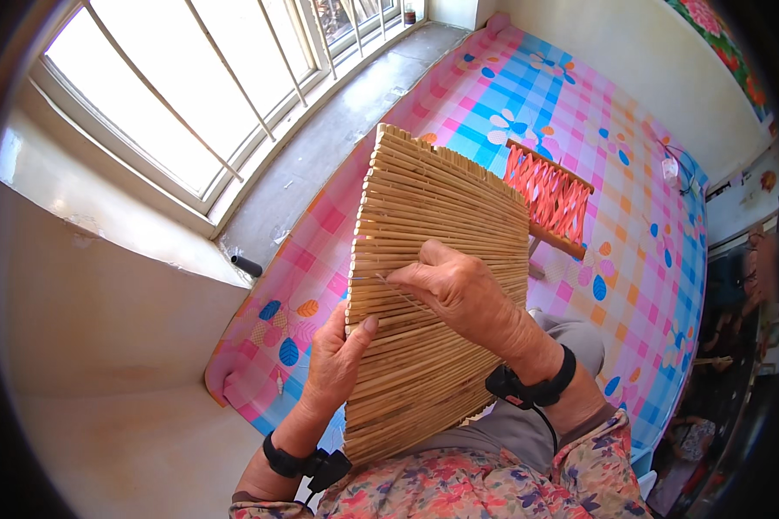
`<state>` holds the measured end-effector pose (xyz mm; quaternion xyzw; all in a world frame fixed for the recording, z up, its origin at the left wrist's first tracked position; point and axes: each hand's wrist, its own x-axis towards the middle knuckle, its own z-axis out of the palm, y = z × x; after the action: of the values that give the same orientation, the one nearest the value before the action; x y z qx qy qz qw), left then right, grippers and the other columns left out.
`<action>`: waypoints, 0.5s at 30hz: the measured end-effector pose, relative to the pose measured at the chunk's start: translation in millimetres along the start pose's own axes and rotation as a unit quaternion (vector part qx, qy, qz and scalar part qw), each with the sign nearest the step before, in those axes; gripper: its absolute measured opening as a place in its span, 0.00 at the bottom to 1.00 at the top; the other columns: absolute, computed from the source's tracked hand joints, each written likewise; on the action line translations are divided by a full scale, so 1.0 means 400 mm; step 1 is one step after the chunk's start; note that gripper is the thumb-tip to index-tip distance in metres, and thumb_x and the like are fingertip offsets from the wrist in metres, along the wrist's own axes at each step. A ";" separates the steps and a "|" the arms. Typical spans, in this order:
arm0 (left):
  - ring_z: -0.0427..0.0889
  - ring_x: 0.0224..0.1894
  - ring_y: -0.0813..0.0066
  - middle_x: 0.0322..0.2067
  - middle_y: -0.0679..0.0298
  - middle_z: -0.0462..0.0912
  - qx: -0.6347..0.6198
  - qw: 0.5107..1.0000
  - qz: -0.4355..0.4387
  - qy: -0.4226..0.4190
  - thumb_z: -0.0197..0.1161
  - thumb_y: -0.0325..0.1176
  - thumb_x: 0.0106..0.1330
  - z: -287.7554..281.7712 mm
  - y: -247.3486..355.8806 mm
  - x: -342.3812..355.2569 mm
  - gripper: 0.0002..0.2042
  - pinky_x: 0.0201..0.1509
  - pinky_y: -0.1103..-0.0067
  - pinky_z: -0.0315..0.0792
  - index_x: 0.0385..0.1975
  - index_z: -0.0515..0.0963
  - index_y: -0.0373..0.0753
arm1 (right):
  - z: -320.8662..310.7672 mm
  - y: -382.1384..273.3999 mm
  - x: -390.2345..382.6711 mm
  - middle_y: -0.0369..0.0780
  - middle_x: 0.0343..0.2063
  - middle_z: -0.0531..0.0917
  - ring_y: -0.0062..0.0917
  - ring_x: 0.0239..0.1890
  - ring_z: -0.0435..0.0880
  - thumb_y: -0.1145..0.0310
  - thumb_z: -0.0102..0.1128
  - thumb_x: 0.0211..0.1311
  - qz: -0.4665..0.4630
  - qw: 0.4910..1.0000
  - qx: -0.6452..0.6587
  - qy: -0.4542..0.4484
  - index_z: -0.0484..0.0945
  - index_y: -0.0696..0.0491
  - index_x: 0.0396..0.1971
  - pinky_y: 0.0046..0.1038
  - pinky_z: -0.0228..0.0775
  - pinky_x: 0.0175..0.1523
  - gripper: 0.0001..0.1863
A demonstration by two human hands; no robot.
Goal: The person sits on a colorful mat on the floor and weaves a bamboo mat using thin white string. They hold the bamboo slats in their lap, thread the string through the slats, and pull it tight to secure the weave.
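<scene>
A mat of thin tan bamboo sticks point(433, 203) is raised upright and slightly tilted over my lap. My left hand point(333, 355) grips its left edge, thumb on the near face and fingers behind. My right hand point(459, 303) is over the middle-left of the mat, thumb and forefinger pinched on a thin needle or thread point(378, 277) close to that edge; which of the two it is, I cannot make out clearly.
I sit on a checked, flowered covering point(632, 285). A wooden frame strung with red strips point(548, 195) lies behind the mat. Along the left run a barred window point(173, 95) and grey sill point(277, 199) with a small black tube point(246, 265). A cable and white plug point(671, 171) lie right.
</scene>
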<state>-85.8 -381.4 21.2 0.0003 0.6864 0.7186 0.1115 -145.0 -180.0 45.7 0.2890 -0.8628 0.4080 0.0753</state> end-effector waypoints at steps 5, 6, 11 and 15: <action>0.74 0.49 0.83 0.48 0.64 0.80 -0.013 1.000 0.011 0.003 0.59 0.32 0.72 0.007 0.000 -0.005 0.20 0.55 0.81 0.69 0.60 0.68 0.32 | -0.013 -0.017 0.007 0.44 0.30 0.74 0.40 0.34 0.81 0.74 0.57 0.58 -0.010 0.998 -0.052 -0.034 0.81 0.53 0.37 0.37 0.76 0.38 0.08; 0.74 0.49 0.83 0.48 0.65 0.80 -0.022 1.000 0.015 -0.001 0.59 0.31 0.71 0.009 0.000 -0.006 0.20 0.55 0.82 0.70 0.60 0.68 0.32 | -0.018 -0.025 0.009 0.44 0.30 0.74 0.40 0.34 0.81 0.75 0.56 0.57 -0.014 0.997 -0.066 -0.038 0.81 0.54 0.36 0.37 0.76 0.39 0.08; 0.76 0.48 0.82 0.46 0.63 0.80 0.043 0.998 0.036 -0.023 0.59 0.27 0.70 0.030 0.016 -0.012 0.19 0.52 0.80 0.72 0.60 0.68 0.33 | -0.069 -0.077 0.018 0.45 0.31 0.75 0.40 0.35 0.81 0.78 0.55 0.53 -0.007 0.988 -0.133 -0.079 0.77 0.56 0.31 0.37 0.77 0.39 0.05; 0.79 0.48 0.75 0.45 0.57 0.81 0.101 0.991 0.081 -0.041 0.59 0.24 0.68 0.077 0.045 -0.028 0.20 0.51 0.77 0.73 0.59 0.68 0.33 | -0.124 -0.112 -0.018 0.45 0.30 0.75 0.41 0.34 0.81 0.78 0.55 0.52 -0.003 0.985 -0.159 -0.070 0.76 0.56 0.28 0.38 0.77 0.39 0.03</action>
<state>-72.8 -353.2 42.3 0.0968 0.7483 0.6513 0.0801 -119.4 -162.3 105.1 0.3036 -0.9189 0.2444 0.0612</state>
